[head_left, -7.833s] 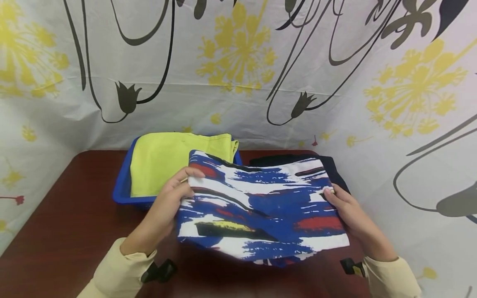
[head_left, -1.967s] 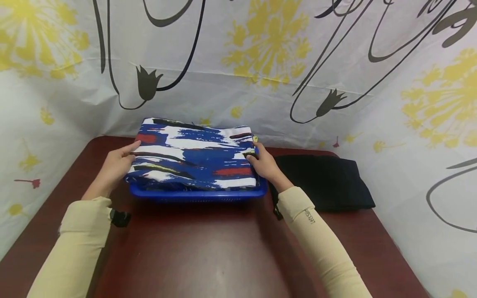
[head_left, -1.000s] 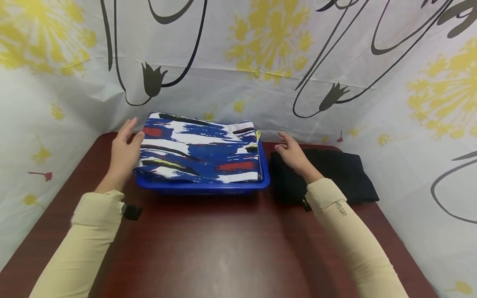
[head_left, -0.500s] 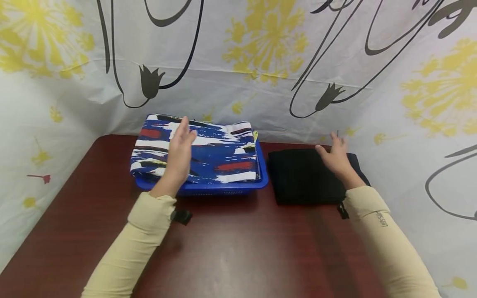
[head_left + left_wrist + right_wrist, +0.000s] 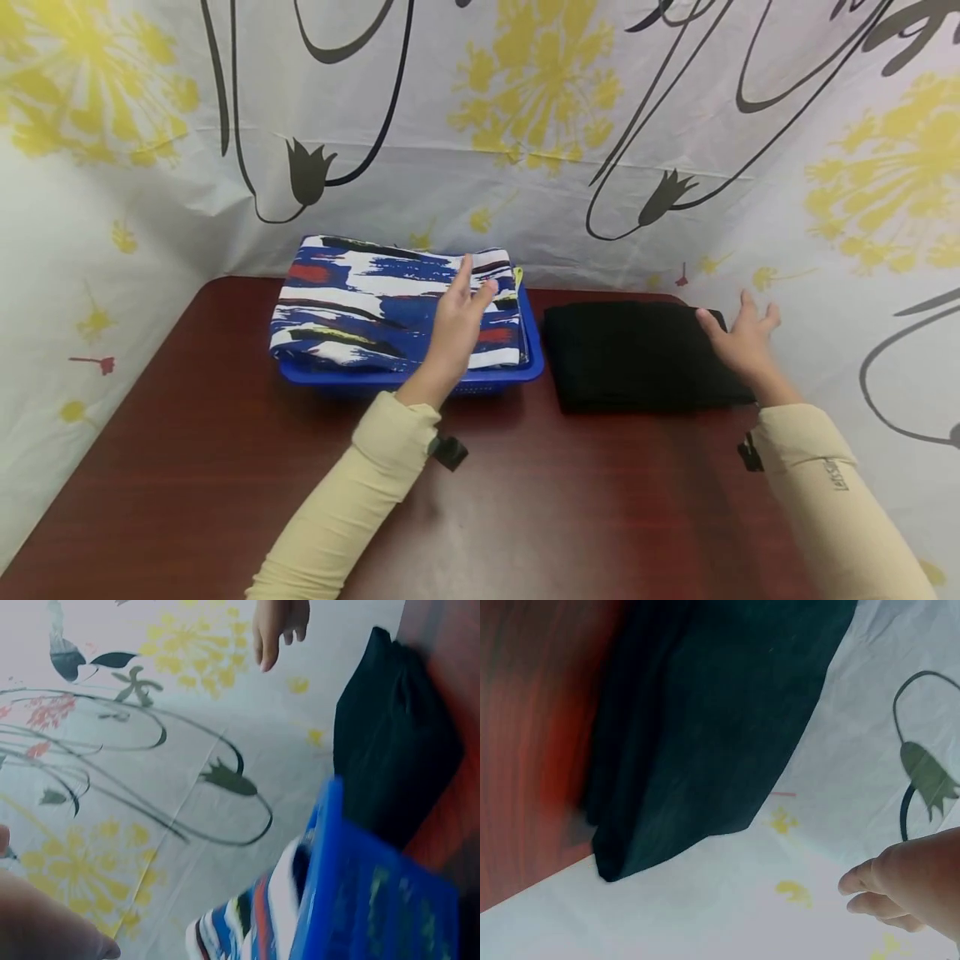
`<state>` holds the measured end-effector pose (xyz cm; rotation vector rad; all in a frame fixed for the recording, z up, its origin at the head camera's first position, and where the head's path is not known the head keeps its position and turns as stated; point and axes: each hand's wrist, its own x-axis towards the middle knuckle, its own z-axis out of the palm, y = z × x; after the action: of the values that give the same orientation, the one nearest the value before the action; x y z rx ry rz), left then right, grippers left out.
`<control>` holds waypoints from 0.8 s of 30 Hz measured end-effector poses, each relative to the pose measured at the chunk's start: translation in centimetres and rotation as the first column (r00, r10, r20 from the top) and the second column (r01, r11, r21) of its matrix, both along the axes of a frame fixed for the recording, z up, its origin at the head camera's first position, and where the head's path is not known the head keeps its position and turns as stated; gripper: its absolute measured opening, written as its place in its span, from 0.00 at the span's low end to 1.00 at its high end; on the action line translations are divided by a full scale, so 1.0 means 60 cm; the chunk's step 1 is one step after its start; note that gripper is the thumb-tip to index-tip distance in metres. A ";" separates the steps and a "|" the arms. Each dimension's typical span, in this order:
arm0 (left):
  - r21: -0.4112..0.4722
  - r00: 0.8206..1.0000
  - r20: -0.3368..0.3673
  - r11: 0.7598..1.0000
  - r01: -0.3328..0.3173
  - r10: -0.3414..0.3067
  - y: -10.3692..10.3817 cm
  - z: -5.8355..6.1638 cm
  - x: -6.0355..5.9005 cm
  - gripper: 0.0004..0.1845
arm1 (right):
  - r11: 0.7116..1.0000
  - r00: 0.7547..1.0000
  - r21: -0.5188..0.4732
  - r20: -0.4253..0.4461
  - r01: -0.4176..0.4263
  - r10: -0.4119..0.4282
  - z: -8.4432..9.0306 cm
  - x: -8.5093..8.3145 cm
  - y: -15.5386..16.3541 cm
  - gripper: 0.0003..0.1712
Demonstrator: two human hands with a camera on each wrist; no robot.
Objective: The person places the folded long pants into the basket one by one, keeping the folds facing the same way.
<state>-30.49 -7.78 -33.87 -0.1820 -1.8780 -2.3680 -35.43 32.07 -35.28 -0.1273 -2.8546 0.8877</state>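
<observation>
A folded cloth with blue, white and red brushstrokes lies on top of a blue plastic basket. Over the cloth's right half hovers my left hand, fingers extended and holding nothing. To the right of the basket, a folded black cloth rests on the table. My right hand is above its right end, fingers spread with nothing in them. The right wrist view shows the layered fold edge of the black cloth and my right hand beside it.
The dark red-brown table stands against a white curtain printed with yellow flowers and dark stems. A bit of yellow-green cloth peeks out at the basket's right rim.
The hands set the patterned cloth onto the basket, over the yellow-green cloth, and let go. Both hands then moved right, the left across the patterned cloth, the right to the black cloth's far end.
</observation>
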 end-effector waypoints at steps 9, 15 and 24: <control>0.031 0.996 0.024 0.995 0.090 -0.091 0.070 -0.012 0.010 0.34 | 1.000 1.000 0.012 0.004 0.029 -0.029 -0.007 0.024 0.042 0.51; 0.002 0.988 0.067 0.990 0.138 -0.138 0.129 -0.028 0.013 0.34 | 0.995 0.993 -0.001 0.056 0.100 -0.100 -0.012 0.035 0.064 0.53; -0.122 0.977 0.114 0.973 0.196 -0.183 0.182 -0.049 0.027 0.35 | 0.994 0.992 -0.010 0.064 0.111 -0.111 -0.032 0.045 0.075 0.54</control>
<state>-28.87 3.15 -36.79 -0.2686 -2.1581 -2.4141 -32.74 36.54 -37.23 -0.3182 -2.8671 0.8959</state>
